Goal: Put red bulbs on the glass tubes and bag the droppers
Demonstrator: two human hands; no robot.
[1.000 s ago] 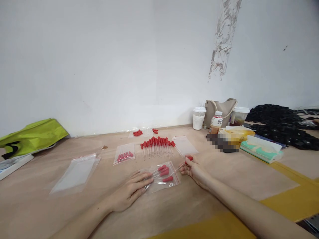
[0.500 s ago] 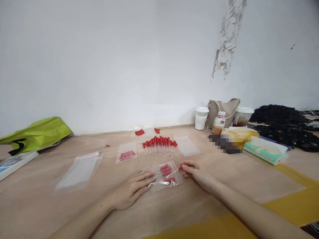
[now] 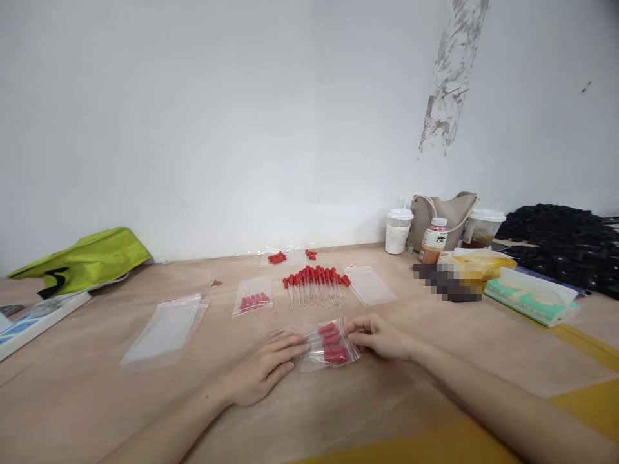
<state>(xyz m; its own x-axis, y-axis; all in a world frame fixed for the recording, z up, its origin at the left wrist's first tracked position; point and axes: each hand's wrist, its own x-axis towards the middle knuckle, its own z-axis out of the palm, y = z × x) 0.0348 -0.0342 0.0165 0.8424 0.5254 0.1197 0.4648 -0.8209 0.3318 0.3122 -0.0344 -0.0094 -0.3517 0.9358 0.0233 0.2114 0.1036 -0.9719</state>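
A clear zip bag point(image 3: 316, 361) lies flat in front of me, with several red-bulbed glass droppers point(image 3: 333, 341) inside, bulbs toward its right-hand mouth. My left hand point(image 3: 271, 364) rests on the bag's left end, fingers stretched out flat. At the mouth, my right hand point(image 3: 374, 335) has its thumb and fingers closed on the bag's edge. Beyond the hands, a row of loose red-bulbed droppers point(image 3: 316, 277) lies side by side. Left of that row is another zip bag point(image 3: 252, 287) holding droppers with red bulbs.
Flat zip bags lie at left point(image 3: 167, 328) and right of the row point(image 3: 371, 283). Loose red bulbs point(image 3: 277, 258) sit near the wall. At right stand a white-lidded cup point(image 3: 399, 232), a bottle point(image 3: 434, 241) and a tissue pack point(image 3: 532, 296). A green bag point(image 3: 91, 258) is far left.
The dropper that my right hand held at the bag's mouth is now inside with the others. My right hand has moved onto the bag's edge. The whole view has shifted slightly.
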